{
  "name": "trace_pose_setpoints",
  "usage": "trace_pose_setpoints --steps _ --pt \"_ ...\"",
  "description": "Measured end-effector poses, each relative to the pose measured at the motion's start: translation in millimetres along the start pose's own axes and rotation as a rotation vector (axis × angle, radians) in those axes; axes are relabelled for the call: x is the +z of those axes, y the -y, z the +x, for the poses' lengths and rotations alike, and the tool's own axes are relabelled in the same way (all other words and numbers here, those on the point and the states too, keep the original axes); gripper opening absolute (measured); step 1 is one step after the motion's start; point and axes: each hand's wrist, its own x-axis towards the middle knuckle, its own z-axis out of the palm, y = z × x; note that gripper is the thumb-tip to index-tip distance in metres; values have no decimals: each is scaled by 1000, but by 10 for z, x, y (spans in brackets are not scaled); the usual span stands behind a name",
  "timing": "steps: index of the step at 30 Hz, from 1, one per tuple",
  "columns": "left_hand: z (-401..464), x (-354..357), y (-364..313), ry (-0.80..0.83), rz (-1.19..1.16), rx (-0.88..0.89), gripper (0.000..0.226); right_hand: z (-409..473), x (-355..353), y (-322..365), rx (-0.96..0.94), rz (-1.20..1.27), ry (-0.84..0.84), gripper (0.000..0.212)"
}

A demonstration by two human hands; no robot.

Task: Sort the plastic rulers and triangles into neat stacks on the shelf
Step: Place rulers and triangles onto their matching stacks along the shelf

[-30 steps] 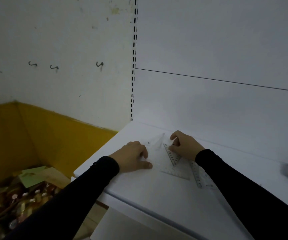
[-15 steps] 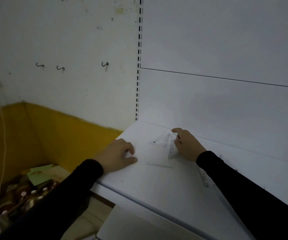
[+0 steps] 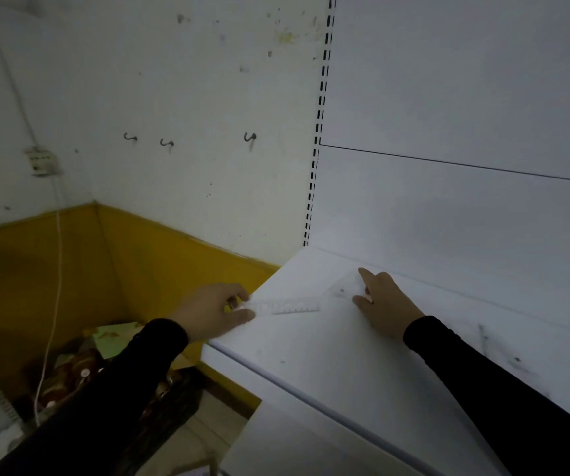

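Left hand: the left hand (image 3: 214,312) sits at the left end of the white shelf (image 3: 328,365), thumb and curled fingers pinching the near-left end of a clear ruler (image 3: 290,306).
Clear ruler: it lies flat on the shelf near the far-left corner, running left to right, its printed scale faintly visible along the near edge; the picture is blurred there.
Right hand: the right hand (image 3: 384,300) rests on the shelf to the right of the ruler, index finger stretched toward the back panel, the other fingers bent down onto a clear triangle (image 3: 345,288). It presses the piece rather than wrapping around it.
Clear triangle: flat on the shelf near the back edge, just right of the ruler's right end; whether the two pieces touch cannot be told.
Sleeves: both arms wear black sleeves (image 3: 482,379).
Second ruler: another faint clear ruler (image 3: 484,341) lies on the shelf further right, beyond the right forearm.
Back panel: a white panel (image 3: 448,218) rises behind the shelf, with a slotted upright (image 3: 316,159) along its left edge.
Left wall: white above, yellow below, with three small hooks (image 3: 166,143).
Floor at left: a dim heap of bottles (image 3: 81,376) and a white cord (image 3: 53,304) hanging down.
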Motion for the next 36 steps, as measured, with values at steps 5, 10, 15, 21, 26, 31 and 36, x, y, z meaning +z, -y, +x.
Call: trace_pose_setpoints --steps 5,10,15,21,26,31,36 --pt "-1 -59 -38 -15 -27 -1 30 -51 14 -19 13 -53 -50 27" --pt "30 -62 -129 -105 -30 88 32 -191 -73 -94 17 26 -196 28" --pt "108 16 -290 -150 -72 209 38 -509 -196 -166 -4 82 -400 50" --pt "252 282 -630 -130 -35 374 41 -1049 -360 -301 45 79 -605 48" --pt "344 559 -1112 -75 -78 499 39 -1667 -547 -566 146 -22 -655 48" --pt "258 778 -1841 -25 -141 659 44 -2310 -835 -922 258 -46 -741 46" --pt "109 1025 -2643 6 -144 747 64 -2987 -1127 -1350 311 -44 -795 35"
